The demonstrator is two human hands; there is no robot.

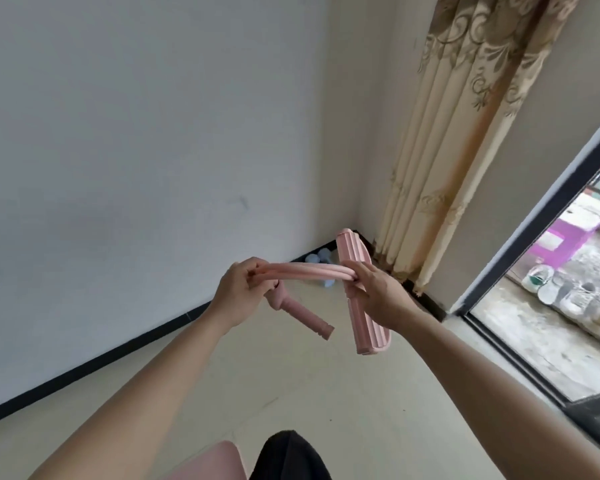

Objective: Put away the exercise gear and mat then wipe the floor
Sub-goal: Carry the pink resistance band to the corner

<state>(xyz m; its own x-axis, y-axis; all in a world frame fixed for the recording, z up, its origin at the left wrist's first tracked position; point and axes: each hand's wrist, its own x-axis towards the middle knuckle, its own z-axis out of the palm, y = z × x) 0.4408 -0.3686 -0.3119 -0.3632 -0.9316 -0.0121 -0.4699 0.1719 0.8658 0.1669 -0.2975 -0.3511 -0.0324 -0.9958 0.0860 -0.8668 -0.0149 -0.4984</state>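
Observation:
I hold a pink pedal resistance puller in the air in front of me. My left hand (239,289) grips the pink elastic tubes (305,270) at their left end, and a pink foam handle (303,315) hangs below it. My right hand (374,292) grips the tubes' right end against the ribbed pink foot pedal (355,251), which stands nearly on end. Light blue dumbbells (321,259) lie on the floor in the far corner, partly hidden behind the puller. A pink mat edge (215,462) shows at the bottom.
White wall (136,150) with a black baseboard runs along the left. A beige patterned curtain (447,150) hangs at the corner. A dark-framed glass sliding door (520,244) is open on the right, with shoes (548,289) outside. Pale tile floor (343,393) lies below.

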